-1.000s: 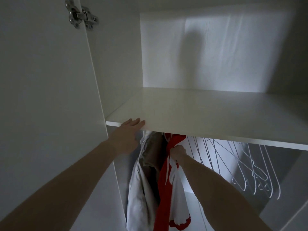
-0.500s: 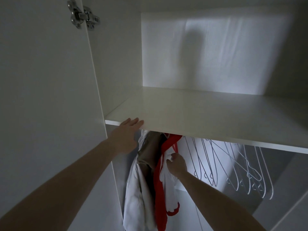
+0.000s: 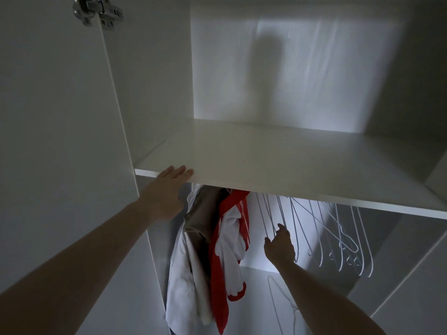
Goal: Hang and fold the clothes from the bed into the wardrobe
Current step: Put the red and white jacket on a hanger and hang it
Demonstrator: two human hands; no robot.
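Observation:
Inside the white wardrobe, a red and white garment [image 3: 229, 247] hangs under the shelf [image 3: 278, 165], beside a white garment [image 3: 183, 269] and a grey-brown one [image 3: 203, 218]. My left hand [image 3: 167, 192] rests flat with straight fingers on the shelf's front edge. My right hand [image 3: 279, 245] is to the right of the red garment, and its fingers pinch the wire of a white hanger [image 3: 271, 218]. Several more empty white hangers [image 3: 338, 235] hang to the right.
The open wardrobe door [image 3: 55, 141] stands at the left with a metal hinge [image 3: 96, 10] at the top. The wardrobe's right wall [image 3: 411, 274] is close by. One more hanger [image 3: 280, 301] shows low inside the wardrobe.
My right hand has let go of the red and white garment and moved right to the empty hangers. The garment now hangs free. My left hand stays on the shelf edge.

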